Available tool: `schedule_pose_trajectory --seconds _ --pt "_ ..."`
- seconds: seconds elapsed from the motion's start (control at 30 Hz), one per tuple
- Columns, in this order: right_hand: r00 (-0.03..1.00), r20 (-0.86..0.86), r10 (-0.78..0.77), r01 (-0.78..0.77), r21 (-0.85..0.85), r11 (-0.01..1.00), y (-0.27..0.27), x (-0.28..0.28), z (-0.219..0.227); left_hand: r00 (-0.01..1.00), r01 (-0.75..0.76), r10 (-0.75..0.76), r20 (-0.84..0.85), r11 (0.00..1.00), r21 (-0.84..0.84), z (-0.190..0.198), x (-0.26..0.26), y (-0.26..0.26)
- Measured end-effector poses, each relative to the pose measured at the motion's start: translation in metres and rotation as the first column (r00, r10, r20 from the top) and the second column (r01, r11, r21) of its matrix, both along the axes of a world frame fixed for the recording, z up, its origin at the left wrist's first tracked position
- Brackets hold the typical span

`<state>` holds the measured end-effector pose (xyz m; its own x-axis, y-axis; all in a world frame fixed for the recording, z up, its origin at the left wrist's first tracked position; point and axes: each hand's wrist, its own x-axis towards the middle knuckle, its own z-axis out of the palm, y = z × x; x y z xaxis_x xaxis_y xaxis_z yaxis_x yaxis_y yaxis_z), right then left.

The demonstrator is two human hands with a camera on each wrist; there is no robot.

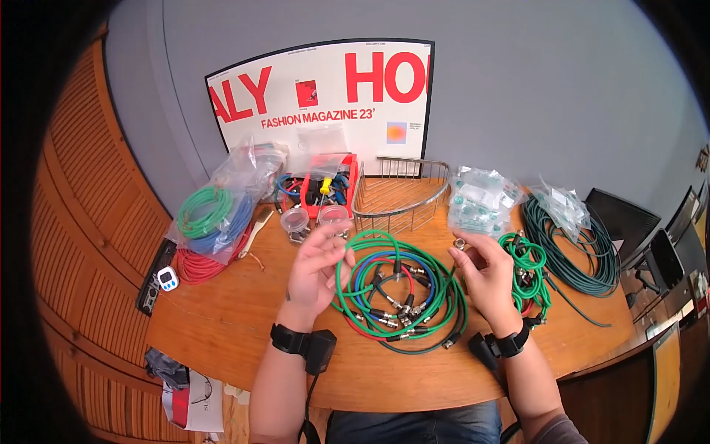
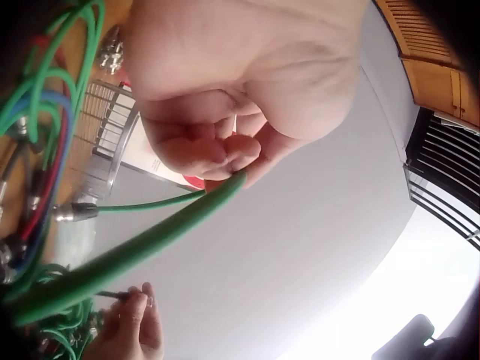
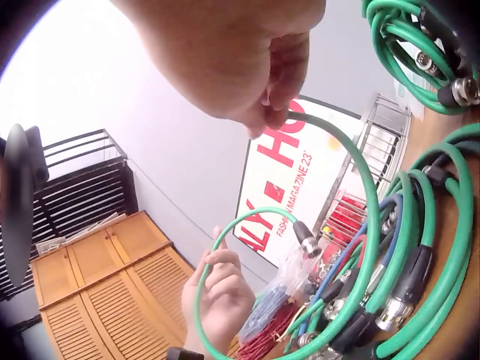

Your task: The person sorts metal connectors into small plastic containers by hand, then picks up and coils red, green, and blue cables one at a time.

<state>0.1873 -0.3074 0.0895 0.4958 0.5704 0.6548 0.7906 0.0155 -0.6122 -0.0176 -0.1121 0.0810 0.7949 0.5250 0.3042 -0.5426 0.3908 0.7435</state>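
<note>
My left hand (image 1: 318,270) is raised at the left side of a loose coil of green cables (image 1: 462,311). In the left wrist view, its curled fingers pinch a green cable (image 2: 142,251). On the coil's right, my right hand (image 1: 489,275) pinches a cable's end between thumb and fingers, a metal connector (image 1: 460,243) showing at the tips. From that hand, the green cable (image 3: 367,195) arcs down toward the coil in the right wrist view. Blue and red cables and several black-sleeved metal connectors (image 1: 407,320) lie inside the coil on the table.
Bagged coils (image 1: 205,211) and a white timer (image 1: 167,279) are left. Behind stand a red bin (image 1: 350,166), small clear cups (image 1: 294,219) and a wire basket (image 1: 403,211). Plastic bags (image 1: 481,200), a smaller green bundle (image 1: 529,255) and a dark green coil (image 1: 603,270) are right.
</note>
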Motion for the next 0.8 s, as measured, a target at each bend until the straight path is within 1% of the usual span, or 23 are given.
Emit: schedule_pose_trajectory --seconds 0.03,0.07,0.1,0.13,0.17,0.2,0.23,0.27,0.3,0.33,0.4,0.43,0.47,0.5,0.53,0.6,0.63,0.67,0.7,0.73,0.77,0.8 --pt "0.999 -0.004 0.043 -0.043 0.06 0.997 0.002 0.002 -0.004 0.997 0.082 -0.082 0.007 0.996 0.045 -0.009 0.001 0.005" --pt "0.996 -0.005 0.084 -0.083 0.119 0.989 0.003 0.004 -0.008 0.996 0.085 -0.085 0.006 0.995 0.046 -0.007 0.001 0.001" --pt "0.997 -0.007 0.08 -0.078 0.12 0.99 0.006 0.004 -0.012 0.991 0.132 -0.13 -0.031 0.989 0.064 -0.004 0.001 -0.005" --pt "0.99 -0.044 0.132 -0.124 0.154 0.98 0.009 0.003 -0.016 0.983 0.178 -0.173 -0.068 0.981 0.078 0.0 0.002 -0.011" --pt "0.979 -0.078 0.186 -0.169 0.19 0.967 0.01 0.002 -0.019 0.968 0.243 -0.239 -0.081 0.969 0.038 0.003 0.004 -0.014" --pt "0.98 -0.078 0.184 -0.167 0.19 0.967 0.009 0.0 -0.018 0.967 0.245 -0.241 -0.081 0.969 0.038 0.001 0.007 -0.018" --pt "0.967 -0.155 0.201 -0.179 0.143 0.973 0.007 -0.003 -0.017 0.975 0.179 -0.148 -0.168 0.967 0.183 -0.002 0.009 -0.022" --pt "0.949 -0.232 0.213 -0.196 0.096 0.976 0.006 -0.005 -0.018 0.97 0.121 -0.042 -0.238 0.936 0.33 -0.005 0.012 -0.024" --pt "0.886 -0.372 0.278 -0.256 0.109 0.961 0.006 -0.008 -0.019 0.963 0.113 -0.018 -0.269 0.933 0.341 -0.007 0.014 -0.023" --pt "0.885 -0.372 0.279 -0.257 0.11 0.96 0.006 -0.01 -0.02 0.963 0.112 -0.016 -0.27 0.933 0.342 -0.011 0.015 -0.021" --pt "0.757 -0.497 0.423 -0.344 0.248 0.906 0.006 -0.014 -0.02 0.95 -0.006 0.133 -0.282 0.911 0.411 -0.019 0.019 -0.019" --pt "0.757 -0.497 0.424 -0.343 0.25 0.905 0.005 -0.017 -0.017 0.95 -0.005 0.134 -0.282 0.911 0.413 -0.021 0.022 -0.019" --pt "0.741 -0.437 0.509 -0.41 0.306 0.859 0.004 -0.019 -0.013 0.962 -0.119 0.228 -0.149 0.845 0.521 -0.022 0.027 -0.02" --pt "0.719 -0.371 0.588 -0.475 0.355 0.805 0.003 -0.021 -0.011 0.953 -0.239 0.303 -0.003 0.759 0.606 -0.022 0.03 -0.021" --pt "0.72 -0.37 0.587 -0.474 0.356 0.805 0.002 -0.019 -0.011 0.953 -0.239 0.301 -0.002 0.758 0.607 -0.021 0.031 -0.022" --pt "0.603 -0.46 0.652 -0.544 0.36 0.758 -0.002 -0.012 -0.015 0.961 -0.205 0.272 -0.048 0.818 0.538 -0.022 0.033 -0.024" --pt "0.576 -0.49 0.654 -0.547 0.364 0.754 0.0 -0.008 -0.019 0.961 -0.205 0.272 -0.048 0.818 0.538 -0.021 0.033 -0.025" --pt "0.576 -0.49 0.655 -0.547 0.364 0.753 0.0 -0.008 -0.018 0.953 -0.136 0.241 -0.183 0.882 0.452 -0.018 0.032 -0.027" --pt "0.542 -0.546 0.639 -0.519 0.381 0.765 0.001 -0.009 -0.015 0.93 -0.076 0.194 -0.313 0.933 0.351 -0.016 0.03 -0.029" --pt "0.505 -0.598 0.623 -0.489 0.396 0.777 0.001 -0.009 -0.013 0.93 -0.077 0.195 -0.313 0.933 0.352 -0.015 0.028 -0.029" --pt "0.505 -0.597 0.623 -0.489 0.398 0.777 0.002 -0.01 -0.01 0.883 -0.035 0.188 -0.431 0.94 0.338 -0.013 0.025 -0.028" --pt "0.477 -0.623 0.62 -0.471 0.415 0.779 0.002 -0.011 -0.008 0.821 0.006 0.177 -0.542 0.948 0.319 -0.011 0.024 -0.029"
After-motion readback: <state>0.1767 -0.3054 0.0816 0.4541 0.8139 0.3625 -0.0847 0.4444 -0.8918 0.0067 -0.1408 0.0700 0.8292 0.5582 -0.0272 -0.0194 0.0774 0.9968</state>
